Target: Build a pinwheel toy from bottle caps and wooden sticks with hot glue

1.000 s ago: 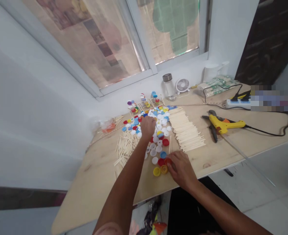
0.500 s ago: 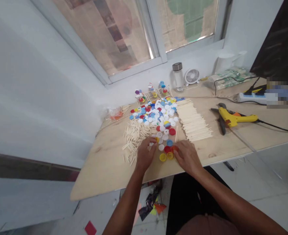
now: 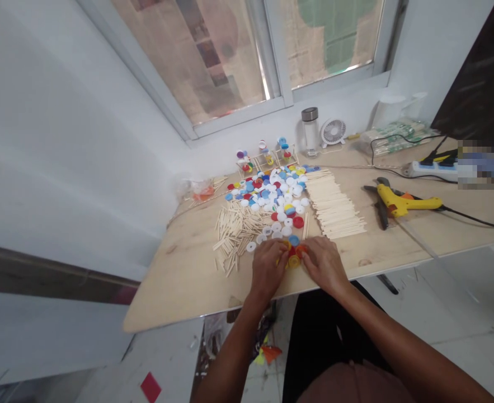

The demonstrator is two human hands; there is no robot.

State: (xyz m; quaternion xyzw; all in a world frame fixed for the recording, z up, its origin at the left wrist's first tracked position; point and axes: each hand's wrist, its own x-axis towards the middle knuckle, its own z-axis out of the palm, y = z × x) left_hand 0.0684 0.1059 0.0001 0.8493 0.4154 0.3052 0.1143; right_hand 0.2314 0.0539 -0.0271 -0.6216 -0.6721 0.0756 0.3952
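Observation:
Plastic bottle caps in white, blue, red and yellow lie in a large loose pile (image 3: 267, 196) on a plywood table (image 3: 188, 285). A thin trail of caps runs from the pile towards the table's front edge. My left hand (image 3: 267, 268) and my right hand (image 3: 324, 266) meet there, fingertips on a small cluster of caps (image 3: 293, 257). The left fingers press a yellow cap, and the right fingers press a red one. The hands hide part of the cluster. Loose wooden sticks (image 3: 238, 235) lie left of my left hand.
Neat rows of wooden sticks (image 3: 333, 207) lie right of the caps. Small stick-and-cap models (image 3: 266, 158) stand by the wall. Further right are a yellow glue gun (image 3: 401, 201), pliers (image 3: 381, 210), a power strip (image 3: 431, 170), a glass bottle (image 3: 310, 131) and a small fan (image 3: 333, 132).
My left hand has come from the pile down to the table's front, and both hands have closed in on the cluster of caps. The view has shifted slightly.

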